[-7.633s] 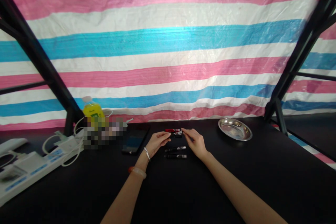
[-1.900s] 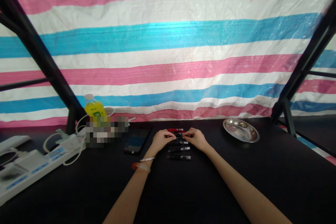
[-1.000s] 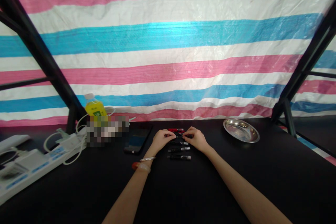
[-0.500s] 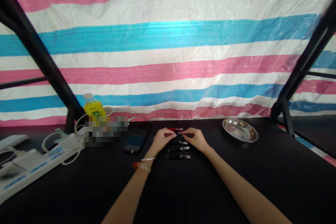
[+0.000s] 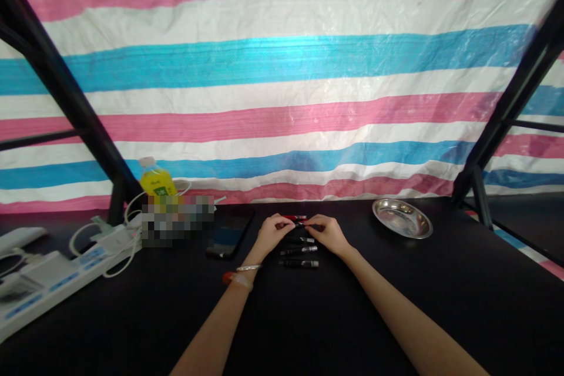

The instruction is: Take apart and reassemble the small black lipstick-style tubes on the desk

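Note:
My left hand (image 5: 272,232) and my right hand (image 5: 328,234) meet over the black table, fingertips nearly together. Between them, a slim dark pen-like stick (image 5: 299,224) is pinched at both ends, mostly covered by the fingers. Just beyond lies a red pen-like stick (image 5: 296,217). On the near side, several black ones with silvery right ends lie in a row, one below another: the closest to the hands (image 5: 304,240), a middle one (image 5: 298,251) and the nearest to me (image 5: 299,264). Their exact kind is too small to tell.
A dark phone or tablet (image 5: 229,232) lies left of my left hand. Farther left are a white power strip (image 5: 66,276) with cables and a bottle of yellow liquid (image 5: 157,182). An oval metal dish (image 5: 403,218) stands at the right, before a striped sheet (image 5: 282,100).
Both hands keep their pinch on the dark stick with barely any movement. The whole view has shifted very slightly; the other things lie as before.

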`<state>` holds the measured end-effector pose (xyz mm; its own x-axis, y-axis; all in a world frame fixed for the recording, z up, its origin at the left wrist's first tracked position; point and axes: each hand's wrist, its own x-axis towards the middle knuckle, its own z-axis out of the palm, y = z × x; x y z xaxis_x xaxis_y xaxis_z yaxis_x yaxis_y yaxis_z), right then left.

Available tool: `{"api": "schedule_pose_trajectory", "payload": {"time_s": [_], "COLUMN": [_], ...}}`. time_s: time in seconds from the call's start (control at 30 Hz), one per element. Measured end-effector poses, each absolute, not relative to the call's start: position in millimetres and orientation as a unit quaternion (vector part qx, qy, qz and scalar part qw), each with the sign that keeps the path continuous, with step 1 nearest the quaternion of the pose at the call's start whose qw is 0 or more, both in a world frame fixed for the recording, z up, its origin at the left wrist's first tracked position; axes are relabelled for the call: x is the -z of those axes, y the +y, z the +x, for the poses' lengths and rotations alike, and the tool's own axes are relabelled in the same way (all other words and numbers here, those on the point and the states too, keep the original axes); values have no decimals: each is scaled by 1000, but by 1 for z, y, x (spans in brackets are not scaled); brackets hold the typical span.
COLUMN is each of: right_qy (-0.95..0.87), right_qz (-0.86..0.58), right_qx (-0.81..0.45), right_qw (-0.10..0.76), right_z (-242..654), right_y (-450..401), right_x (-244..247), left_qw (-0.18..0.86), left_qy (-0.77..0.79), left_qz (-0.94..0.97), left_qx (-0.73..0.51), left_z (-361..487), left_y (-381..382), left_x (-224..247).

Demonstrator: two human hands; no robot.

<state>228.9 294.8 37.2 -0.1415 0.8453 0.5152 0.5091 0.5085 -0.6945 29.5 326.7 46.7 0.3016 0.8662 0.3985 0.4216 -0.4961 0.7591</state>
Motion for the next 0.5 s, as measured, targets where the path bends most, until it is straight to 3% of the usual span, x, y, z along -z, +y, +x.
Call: {"api": "schedule_pose_trajectory", "payload": {"time_s": [0.5], "right_qy": [-728], "right_qz": [-449], "right_qx": [-176], "right_qw": [486], "right_z": [229], "right_y": [294], "right_x": [-38], "left_qw": [311], "left_qy": [408], "left_qz": [740], "left_qx": [-435], "left_z": [30], "left_y": [325], "left_x": [-51]}}
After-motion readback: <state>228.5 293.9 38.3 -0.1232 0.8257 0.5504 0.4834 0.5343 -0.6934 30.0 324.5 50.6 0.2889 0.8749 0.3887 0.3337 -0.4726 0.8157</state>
